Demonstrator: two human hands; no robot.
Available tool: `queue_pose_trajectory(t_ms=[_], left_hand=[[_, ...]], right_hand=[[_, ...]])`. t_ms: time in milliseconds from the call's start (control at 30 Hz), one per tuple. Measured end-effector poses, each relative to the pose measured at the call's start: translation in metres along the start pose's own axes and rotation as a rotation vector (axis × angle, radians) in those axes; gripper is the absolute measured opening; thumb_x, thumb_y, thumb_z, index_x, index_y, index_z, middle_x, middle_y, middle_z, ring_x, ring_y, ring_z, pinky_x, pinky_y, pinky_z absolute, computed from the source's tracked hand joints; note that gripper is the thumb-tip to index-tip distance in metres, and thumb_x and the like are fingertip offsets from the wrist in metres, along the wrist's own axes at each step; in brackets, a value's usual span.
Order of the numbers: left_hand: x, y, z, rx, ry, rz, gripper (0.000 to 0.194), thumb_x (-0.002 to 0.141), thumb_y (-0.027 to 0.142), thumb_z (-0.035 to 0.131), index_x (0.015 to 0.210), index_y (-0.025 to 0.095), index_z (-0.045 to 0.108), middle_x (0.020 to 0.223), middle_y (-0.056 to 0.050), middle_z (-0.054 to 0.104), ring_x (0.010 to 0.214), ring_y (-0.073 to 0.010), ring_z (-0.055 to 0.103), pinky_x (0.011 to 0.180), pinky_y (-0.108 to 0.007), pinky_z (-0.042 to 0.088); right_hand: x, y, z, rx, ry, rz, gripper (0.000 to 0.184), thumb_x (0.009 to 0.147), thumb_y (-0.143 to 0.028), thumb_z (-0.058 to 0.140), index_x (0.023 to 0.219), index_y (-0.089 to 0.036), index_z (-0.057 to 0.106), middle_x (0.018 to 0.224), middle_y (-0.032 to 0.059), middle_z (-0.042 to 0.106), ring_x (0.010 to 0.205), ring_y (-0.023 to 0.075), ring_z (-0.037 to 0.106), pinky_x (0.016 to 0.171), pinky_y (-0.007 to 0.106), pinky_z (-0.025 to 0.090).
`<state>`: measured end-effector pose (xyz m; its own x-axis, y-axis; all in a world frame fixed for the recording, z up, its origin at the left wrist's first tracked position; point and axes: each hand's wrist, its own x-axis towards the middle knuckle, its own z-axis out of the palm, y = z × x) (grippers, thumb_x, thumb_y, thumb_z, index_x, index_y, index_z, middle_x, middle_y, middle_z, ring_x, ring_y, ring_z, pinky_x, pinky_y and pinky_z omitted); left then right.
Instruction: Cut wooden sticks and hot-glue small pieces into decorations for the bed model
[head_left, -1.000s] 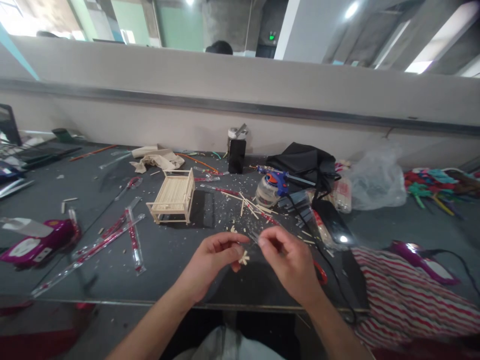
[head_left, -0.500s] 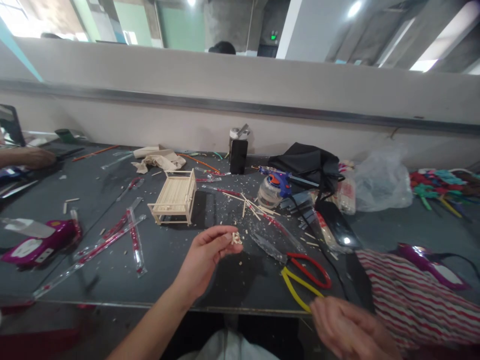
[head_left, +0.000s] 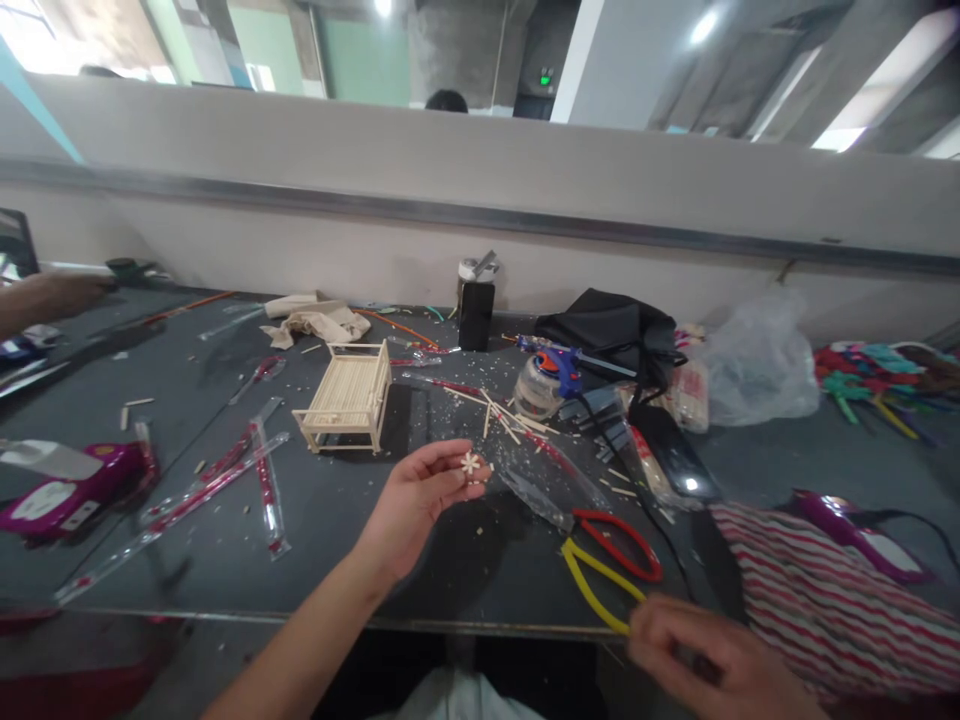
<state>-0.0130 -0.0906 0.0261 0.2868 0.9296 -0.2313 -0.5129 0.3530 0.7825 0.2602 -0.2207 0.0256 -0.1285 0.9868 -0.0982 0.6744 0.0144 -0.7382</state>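
My left hand (head_left: 424, 505) is raised above the dark table, its fingertips pinching a small star-shaped piece made of pale wooden bits (head_left: 470, 463). Low at the right, my right hand (head_left: 705, 650) has its fingers curled, and I cannot see what, if anything, is inside them. It is beside the end of the yellow handle of a hand tool (head_left: 611, 560) with one red and one yellow handle. Beyond my left hand stands a miniature bed (head_left: 345, 395) built from thin wooden sticks.
Loose wooden sticks (head_left: 514, 415) and crumbs lie mid-table. Behind them are a clear jar (head_left: 536, 390) with a blue tool, and a black phone (head_left: 476, 315) standing upright. Purple glue guns (head_left: 71, 490) lie left and right. Striped cloth (head_left: 817, 590) covers the right front. Another person's hand (head_left: 56, 300) shows far left.
The wooden bits in my left fingers have turned and now show a star shape. My right hand has shifted slightly right. At far left, the other person's hand has moved up slightly.
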Motion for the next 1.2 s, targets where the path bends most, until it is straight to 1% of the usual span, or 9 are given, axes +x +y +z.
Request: queue_pose_trajectory(t_ms=[67,133,300,400,500,733,933,1067,1200], left_hand=[[0.004,0.002,-0.001,0.026,-0.009,-0.002,0.029,0.072,0.013,0.075,0.1,0.011,0.069,0.089,-0.01,0.075,0.09,-0.0225,0.071,0.081,-0.033,0.056],[0.009,0.005,-0.002,0.047,-0.04,-0.001,0.029,0.072,0.014,0.075,0.101,0.011,0.069,0.087,-0.01,0.075,0.087,-0.0214,0.071,0.08,-0.032,0.055],[0.028,0.012,-0.002,0.069,-0.165,0.007,0.029,0.075,0.018,0.074,0.103,0.012,0.068,0.088,-0.01,0.074,0.082,-0.0188,0.071,0.076,-0.03,0.055],[0.04,0.016,0.0,0.077,-0.235,0.018,0.028,0.076,0.019,0.073,0.102,0.013,0.067,0.086,-0.009,0.073,0.077,-0.0171,0.07,0.074,-0.03,0.055],[0.051,0.016,0.001,0.07,-0.27,0.038,0.029,0.075,0.021,0.074,0.102,0.014,0.067,0.083,-0.007,0.071,0.07,-0.015,0.068,0.069,-0.029,0.054],[0.06,0.009,-0.009,0.094,-0.162,0.153,0.03,0.071,0.021,0.077,0.099,0.015,0.07,0.077,-0.003,0.068,0.067,-0.0127,0.064,0.069,-0.027,0.051],[0.058,0.016,-0.013,0.112,-0.069,0.212,0.027,0.07,0.02,0.077,0.096,0.017,0.071,0.078,-0.002,0.067,0.07,-0.0122,0.063,0.072,-0.027,0.05],[0.059,0.018,-0.014,0.131,-0.05,0.248,0.026,0.071,0.02,0.076,0.097,0.019,0.071,0.079,-0.001,0.066,0.072,-0.0125,0.063,0.073,-0.027,0.051],[0.059,0.017,-0.015,0.127,-0.04,0.265,0.026,0.071,0.019,0.075,0.097,0.02,0.071,0.079,-0.001,0.065,0.072,-0.0128,0.063,0.074,-0.028,0.052]], right_hand=[[0.008,-0.005,-0.007,-0.003,0.105,-0.004,0.013,0.078,-0.038,0.069,0.085,-0.029,0.075,0.091,0.0041,0.075,0.084,0.0229,0.07,0.077,0.029,0.055],[0.019,-0.008,-0.012,0.038,0.215,0.035,0.026,0.075,-0.041,0.072,0.099,-0.031,0.075,0.1,0.0051,0.075,0.091,0.0258,0.07,0.081,0.032,0.055],[0.068,-0.011,-0.021,0.49,0.575,0.13,0.028,0.075,-0.043,0.073,0.095,-0.024,0.073,0.084,0.0048,0.073,0.072,0.0187,0.066,0.062,0.026,0.055],[0.109,-0.014,-0.033,0.736,0.648,0.133,0.034,0.07,-0.039,0.078,0.099,-0.021,0.071,0.086,0.0041,0.071,0.073,0.0159,0.063,0.055,0.022,0.051],[0.148,-0.018,-0.049,0.812,0.6,0.212,0.027,0.071,-0.037,0.077,0.091,-0.02,0.071,0.083,0.0033,0.071,0.067,0.0126,0.063,0.048,0.017,0.048],[0.204,-0.032,-0.058,0.929,0.12,0.418,0.038,0.085,-0.047,0.06,0.072,-0.012,0.068,0.072,0.0136,0.071,0.058,0.0175,0.066,0.048,0.027,0.055],[0.204,-0.037,-0.044,0.992,0.129,0.353,0.027,0.081,-0.043,0.065,0.072,-0.018,0.064,0.061,0.0009,0.063,0.042,0.0071,0.047,0.031,0.015,0.034],[0.186,-0.041,-0.03,0.976,0.204,0.161,0.022,0.074,-0.04,0.067,0.074,-0.019,0.066,0.065,0.0018,0.06,0.05,0.0114,0.049,0.033,0.018,0.037],[0.172,-0.047,-0.025,0.95,0.226,-0.025,0.023,0.066,-0.03,0.064,0.088,-0.022,0.069,0.093,0.0086,0.067,0.069,0.0206,0.058,0.036,0.024,0.042]])
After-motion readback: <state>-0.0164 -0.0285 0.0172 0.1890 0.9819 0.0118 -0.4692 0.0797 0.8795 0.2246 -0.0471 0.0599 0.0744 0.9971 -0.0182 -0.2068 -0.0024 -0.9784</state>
